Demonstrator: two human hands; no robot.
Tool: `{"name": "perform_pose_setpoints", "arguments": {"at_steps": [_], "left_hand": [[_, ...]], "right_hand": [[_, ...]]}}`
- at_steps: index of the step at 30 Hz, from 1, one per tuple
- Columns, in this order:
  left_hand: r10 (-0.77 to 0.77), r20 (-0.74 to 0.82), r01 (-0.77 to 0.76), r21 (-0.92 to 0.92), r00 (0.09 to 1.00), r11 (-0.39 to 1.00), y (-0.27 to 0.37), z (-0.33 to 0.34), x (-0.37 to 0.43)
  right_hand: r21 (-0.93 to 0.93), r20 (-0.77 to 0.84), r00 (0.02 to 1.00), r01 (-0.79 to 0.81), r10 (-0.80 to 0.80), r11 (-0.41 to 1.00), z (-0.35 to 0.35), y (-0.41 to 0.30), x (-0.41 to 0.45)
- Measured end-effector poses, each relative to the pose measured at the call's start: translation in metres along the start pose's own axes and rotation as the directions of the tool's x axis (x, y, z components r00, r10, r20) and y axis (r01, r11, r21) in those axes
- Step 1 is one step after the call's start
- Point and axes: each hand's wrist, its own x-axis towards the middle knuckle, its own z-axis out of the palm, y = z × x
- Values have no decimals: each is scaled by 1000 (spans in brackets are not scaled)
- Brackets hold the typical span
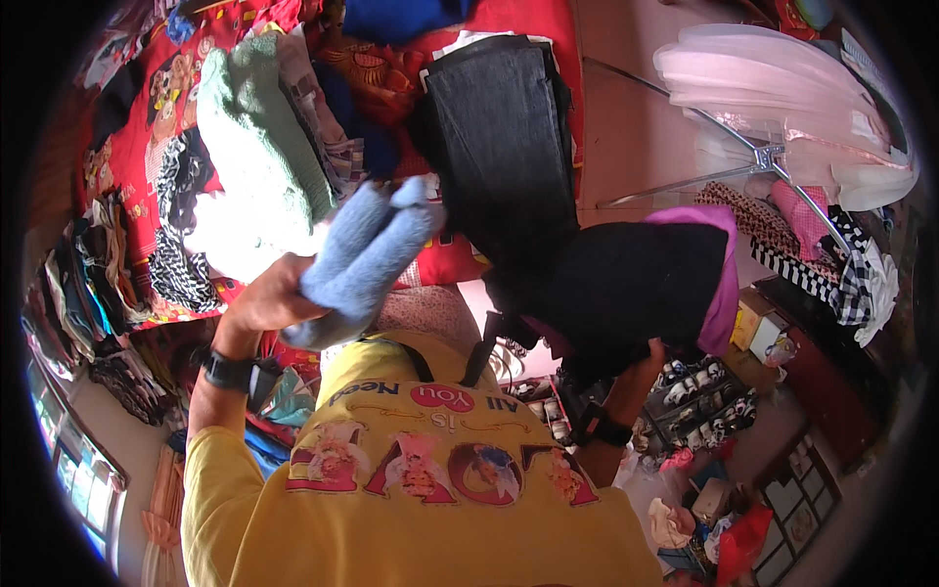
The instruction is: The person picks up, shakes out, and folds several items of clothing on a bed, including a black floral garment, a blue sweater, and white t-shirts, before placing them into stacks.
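My left hand grips a rolled, fuzzy light-blue cloth item, raised above the near edge of a bed. On the right, my right hand holds a black garment with a purple edge from below; most of the fingers are hidden behind it. Part of this garment overlaps the near end of a folded black garment stack lying on the bed. Left of that stack lies a pale green knitted textile, brightly lit at its near end.
The bed has a red patterned cover. A zebra-patterned cloth lies along its left side. Pink tulle clothing hangs by a metal rack on the right. Shoes fill a rack at lower right. Hanging clothes line the left.
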Motion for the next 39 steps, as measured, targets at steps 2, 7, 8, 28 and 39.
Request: {"name": "perform_pose_setpoints", "arguments": {"at_steps": [2, 7, 8, 28, 39], "left_hand": [[-2, -36, 1, -30, 999, 1000, -25, -2, -15], [-146, -215, 113, -158, 966, 981, -42, 1, -62], [-171, -253, 119, -209, 952, 971, -49, 4, -69], [-132, -751, -425, -499, 647, 755, -145, 84, -218], [-224, -959, -828, -265, 174, 494, -244, 106, -389]], "right_hand": [[81, -35, 999, -4, 7, 997, -17, 1, 10], [50, -131, 991, 5, 2, 999, 49, -23, 30], [64, -87, 996, 26, -20, 998, 78, -21, 32], [-473, 734, 564, 25, 379, 880, 248, 74, -1], [-582, 791, 296, 94, 535, 808, 316, 140, -202]]}}
